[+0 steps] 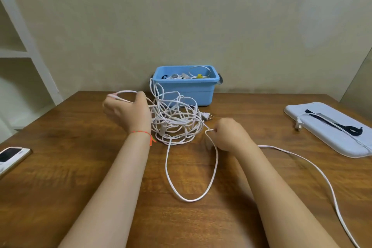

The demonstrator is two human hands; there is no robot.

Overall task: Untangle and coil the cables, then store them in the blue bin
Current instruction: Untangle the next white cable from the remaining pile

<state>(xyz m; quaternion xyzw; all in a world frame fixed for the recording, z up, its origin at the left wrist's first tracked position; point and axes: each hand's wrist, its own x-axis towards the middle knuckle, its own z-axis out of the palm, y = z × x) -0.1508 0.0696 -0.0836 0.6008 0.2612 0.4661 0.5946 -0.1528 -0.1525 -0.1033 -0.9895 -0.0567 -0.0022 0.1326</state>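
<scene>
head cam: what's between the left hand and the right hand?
The tangled heap of white cable on the table, its two-prong plug at the right edge. Left hand and right hand each hold a strand.

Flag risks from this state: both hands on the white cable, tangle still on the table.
1. The right hand pinches a strand while the left hand holds a loop; pulling apart could tighten the white cable tangle instead of freeing it.
2. A strand hangs over the rim of the blue bin; tugging could drag or tip it.
3. The loose strand running off the table edge could snag on that edge.
</scene>
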